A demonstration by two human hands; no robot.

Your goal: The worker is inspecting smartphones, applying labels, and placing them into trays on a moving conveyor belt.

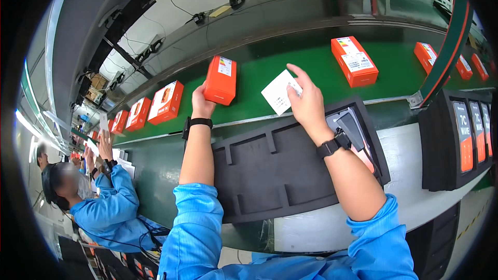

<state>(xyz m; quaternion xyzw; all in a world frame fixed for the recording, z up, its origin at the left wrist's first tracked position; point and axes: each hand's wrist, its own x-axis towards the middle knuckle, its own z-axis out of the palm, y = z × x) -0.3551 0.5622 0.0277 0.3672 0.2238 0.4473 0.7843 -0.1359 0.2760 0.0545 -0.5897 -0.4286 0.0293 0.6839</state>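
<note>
My left hand [202,102] grips a small orange box [219,83] by its left side and lower corner, holding it tilted over the green conveyor belt. White labels, one with coloured bars, show on the box's upper face. A white square of printed paper or card [277,92] is pinched between the thumb and fingers of my right hand [307,105], to the right of the box. Below both hands lies a black foam tray [277,176] with shallow compartments. At its right end, partly behind my right wrist, a phone-like item [358,129] rests in it.
Other orange boxes [166,102] stand on the green belt [295,54] to the left, and more [355,61] to the right. A green post [446,46] rises at the right, beside stacked black foam trays [441,140] holding packaged phones. A co-worker in blue [106,202] works at the left.
</note>
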